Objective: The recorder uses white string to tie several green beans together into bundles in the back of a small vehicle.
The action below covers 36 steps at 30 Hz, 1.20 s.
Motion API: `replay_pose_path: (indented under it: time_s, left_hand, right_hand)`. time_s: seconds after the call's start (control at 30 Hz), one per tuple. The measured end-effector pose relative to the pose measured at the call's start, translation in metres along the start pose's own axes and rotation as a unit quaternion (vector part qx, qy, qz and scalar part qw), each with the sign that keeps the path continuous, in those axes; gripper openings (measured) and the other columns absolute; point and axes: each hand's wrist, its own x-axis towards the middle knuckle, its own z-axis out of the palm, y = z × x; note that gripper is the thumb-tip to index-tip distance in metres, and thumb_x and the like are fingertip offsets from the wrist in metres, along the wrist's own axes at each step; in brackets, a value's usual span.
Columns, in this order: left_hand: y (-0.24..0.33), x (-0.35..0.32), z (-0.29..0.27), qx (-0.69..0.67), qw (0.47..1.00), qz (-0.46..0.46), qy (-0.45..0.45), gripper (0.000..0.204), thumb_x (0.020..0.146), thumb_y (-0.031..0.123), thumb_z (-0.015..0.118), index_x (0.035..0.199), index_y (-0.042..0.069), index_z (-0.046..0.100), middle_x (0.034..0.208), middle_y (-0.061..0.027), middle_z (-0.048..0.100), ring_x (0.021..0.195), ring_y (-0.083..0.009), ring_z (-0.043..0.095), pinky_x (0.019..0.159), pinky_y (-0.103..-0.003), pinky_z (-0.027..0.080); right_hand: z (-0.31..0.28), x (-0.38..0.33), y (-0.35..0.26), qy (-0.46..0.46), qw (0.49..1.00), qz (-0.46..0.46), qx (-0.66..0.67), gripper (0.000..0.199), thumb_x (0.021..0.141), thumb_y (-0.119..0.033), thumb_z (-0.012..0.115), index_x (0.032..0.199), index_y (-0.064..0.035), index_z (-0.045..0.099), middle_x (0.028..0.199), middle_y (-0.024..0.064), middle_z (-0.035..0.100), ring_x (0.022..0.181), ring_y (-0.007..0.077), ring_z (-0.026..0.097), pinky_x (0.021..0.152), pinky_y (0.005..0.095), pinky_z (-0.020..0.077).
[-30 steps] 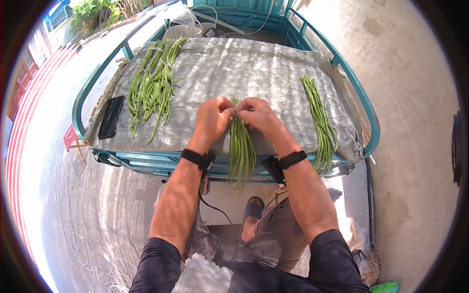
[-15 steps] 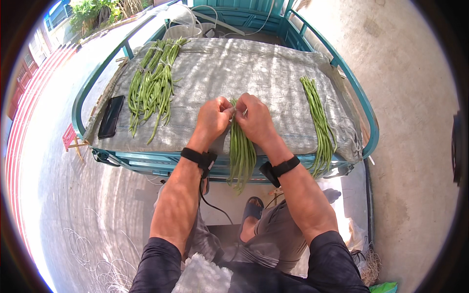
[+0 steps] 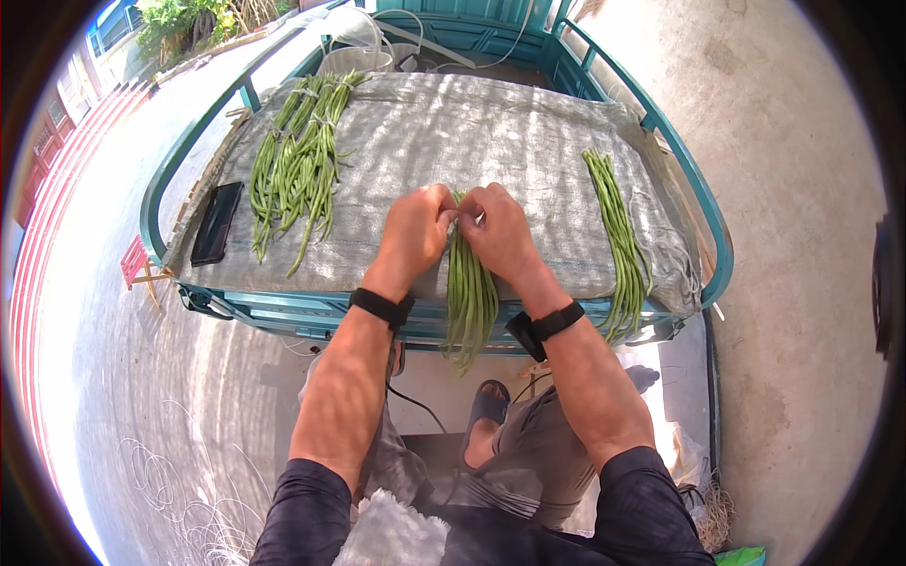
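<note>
A bundle of long green beans (image 3: 470, 300) lies in front of me, its lower ends hanging over the cloth's front edge. My left hand (image 3: 416, 231) and my right hand (image 3: 497, 229) meet over the upper part of this bundle. Both are closed, fingertips pinched together; whatever they pinch is too small or hidden to make out. Tied bundles of long green beans (image 3: 300, 160) lie together at the left, bound with pale ties. Another bunch of long green beans (image 3: 615, 241) rests at the right, beside a heap of thin white strings (image 3: 668, 250).
Grey woven cloth (image 3: 396, 123) covers the teal cart bed, with teal rails (image 3: 694, 193) on both sides. A black phone (image 3: 216, 224) lies at the left edge. White buckets (image 3: 354, 62) stand behind the cloth. Loose white strands (image 3: 212, 519) lie on the ground at lower left.
My hands have shifted slightly, and my left wrist has turned a little. More of a gap shows between my right thumb and fingers. The bean bundles stay in place.
</note>
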Motion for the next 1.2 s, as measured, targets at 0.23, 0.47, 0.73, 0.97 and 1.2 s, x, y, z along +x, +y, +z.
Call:
replay_pose_path:
  time_s: [0.23, 0.47, 0.73, 0.97, 1.2]
  left_hand:
    - [0.008, -0.004, 0.002, 0.089, 0.993, 0.061, 0.038, 0.009, 0.091, 0.005, 0.065, 0.099, 0.003, 0.068, 0.096, -0.0184, 0.071, 0.091, -0.0421, 0.068, 0.077, -0.048, 0.053]
    - [0.006, -0.005, 0.007, 0.109, 0.991, 0.063, 0.043, 0.006, 0.09, 0.006, 0.061, 0.094, 0.006, 0.065, 0.092, -0.018, 0.069, 0.087, -0.0436, 0.067, 0.072, -0.052, 0.052]
    - [-0.009, 0.001, -0.003, -0.049, 0.996, -0.042, -0.067, 0.013, 0.092, 0.009, 0.065, 0.1, -0.001, 0.067, 0.086, -0.0141, 0.071, 0.08, -0.0231, 0.065, 0.075, -0.037, 0.051]
    - [-0.012, 0.005, -0.001, -0.08, 0.99, -0.073, -0.093, 0.011, 0.093, 0.008, 0.064, 0.097, -0.001, 0.067, 0.08, -0.0065, 0.066, 0.074, -0.0135, 0.058, 0.069, -0.033, 0.049]
    - [-0.022, 0.006, 0.002, -0.135, 0.981, -0.09, -0.105, 0.009, 0.096, 0.008, 0.062, 0.098, 0.0, 0.067, 0.079, 0.0014, 0.061, 0.072, -0.0072, 0.052, 0.065, -0.028, 0.045]
  right_hand:
    - [-0.002, 0.004, 0.018, -0.053, 0.994, 0.056, 0.071, 0.017, 0.086, -0.011, 0.07, 0.097, 0.002, 0.071, 0.096, 0.0216, 0.069, 0.085, 0.0359, 0.07, 0.078, 0.0436, 0.056]
    - [-0.001, 0.008, 0.029, -0.095, 0.988, 0.091, 0.082, 0.019, 0.086, -0.012, 0.069, 0.097, 0.002, 0.072, 0.095, 0.0219, 0.071, 0.086, 0.0358, 0.07, 0.079, 0.0433, 0.0555]
    - [-0.008, 0.0, 0.014, -0.047, 0.993, 0.089, 0.068, 0.015, 0.087, -0.01, 0.074, 0.093, 0.0004, 0.065, 0.087, 0.0148, 0.069, 0.081, 0.0278, 0.067, 0.075, 0.0399, 0.054]
    - [-0.005, -0.004, 0.005, -0.004, 0.998, 0.06, 0.004, 0.015, 0.083, -0.01, 0.075, 0.089, 0.0, 0.065, 0.084, 0.013, 0.067, 0.077, 0.0258, 0.067, 0.071, 0.0387, 0.0545]
    - [-0.006, -0.009, 0.001, -0.003, 0.996, 0.067, 0.054, 0.016, 0.081, -0.011, 0.073, 0.091, 0.0005, 0.07, 0.089, 0.0144, 0.067, 0.08, 0.0263, 0.067, 0.074, 0.0382, 0.0555]
